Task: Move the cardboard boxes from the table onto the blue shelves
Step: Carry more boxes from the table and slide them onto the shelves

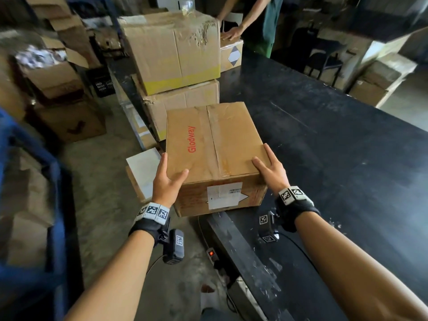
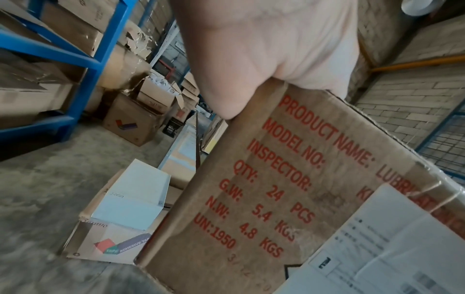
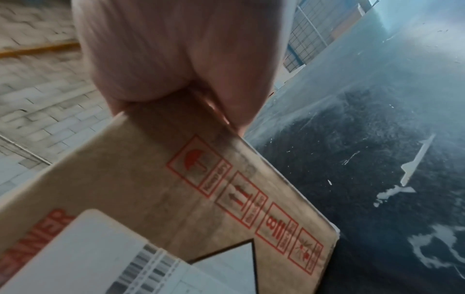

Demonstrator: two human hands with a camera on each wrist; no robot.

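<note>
A taped cardboard box [image 1: 213,144] with red "Glodway" print sits at the near left edge of the black table [image 1: 324,147], its near corner hanging past the edge. My left hand [image 1: 171,174] grips its near left corner, thumb on top and fingers down the side. My right hand [image 1: 269,167] holds the near right corner the same way. The left wrist view shows my left hand [image 2: 264,49] over the box [image 2: 276,189] with its red printed text. My right hand [image 3: 176,55] clasps the top edge of the box [image 3: 151,179]. The blue shelves [image 1: 53,205] stand at left.
Two larger boxes [image 1: 171,52] are stacked on the table's far left. Behind them another person [image 1: 254,19] rests a hand on a small box [image 1: 231,54]. A white-topped box [image 1: 143,172] and a power strip [image 1: 212,253] lie on the floor. Boxes crowd the blue racks [image 2: 83,59].
</note>
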